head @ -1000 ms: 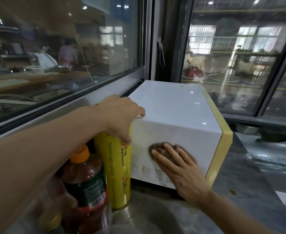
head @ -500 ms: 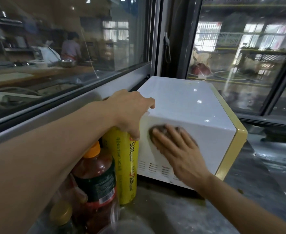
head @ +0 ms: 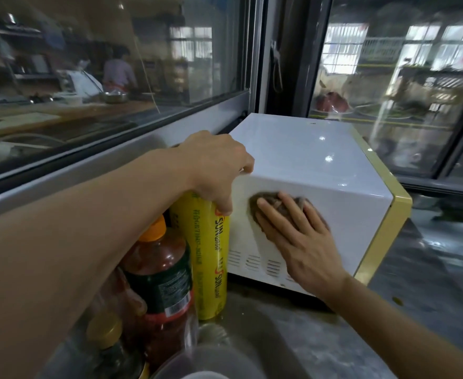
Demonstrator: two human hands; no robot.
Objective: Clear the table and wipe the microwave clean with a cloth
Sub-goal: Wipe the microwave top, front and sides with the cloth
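A white microwave (head: pixel 306 160) with a yellow front frame stands on the grey table (head: pixel 293 337) in the corner by the windows. My right hand (head: pixel 296 239) lies flat on its near side wall and presses a brown cloth (head: pixel 272 202) against it, just above the vent slots. My left hand (head: pixel 216 168) grips the microwave's rear upper corner, thumb on the side wall, fingers curled over the top edge. Most of the cloth is hidden under my fingers.
A yellow roll of cling wrap (head: pixel 211 255) stands upright against the microwave's rear. Beside it are an orange-capped bottle of red sauce (head: pixel 162 272), a smaller gold-capped bottle (head: pixel 107 340) and a clear container rim (head: pixel 205 362). Glass windows (head: pixel 115 64) close the left and back.
My right hand has slid the cloth up and left along the side wall. My left hand keeps its hold on the corner. The camera has moved closer.
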